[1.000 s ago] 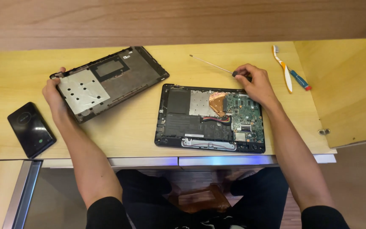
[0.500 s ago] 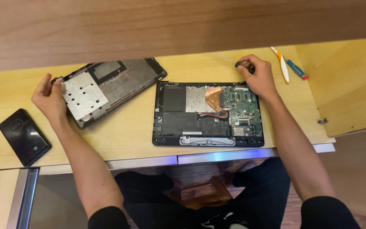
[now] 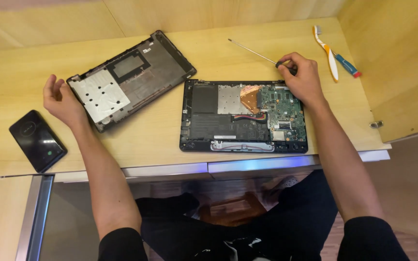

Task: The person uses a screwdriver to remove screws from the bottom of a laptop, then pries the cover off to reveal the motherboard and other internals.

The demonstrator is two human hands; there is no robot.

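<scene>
The right hand (image 3: 302,77) is closed around the dark handle of a long thin screwdriver (image 3: 256,53), its fingers curled over the grip at the far right corner of an opened laptop (image 3: 245,116); the shaft lies low over the table, pointing away to the far left, so the tool looks gripped for carrying, not set onto a screw. The laptop rests upside down near the table's front edge with its circuit board, copper heat pipe and battery bay exposed, presumably so the inner parts face up within easy reach. The left hand (image 3: 63,100) is empty, its fingers loosely spread and half raised just beside the left end of the removed bottom cover (image 3: 130,77), which lies inner side up and angled, to the far left of the laptop and apart from it. A black smartphone (image 3: 37,140) lies near the left table edge, and a toothbrush (image 3: 326,52) and a small blue-and-red tool (image 3: 348,65) sit far right on the wooden table (image 3: 160,140).
</scene>
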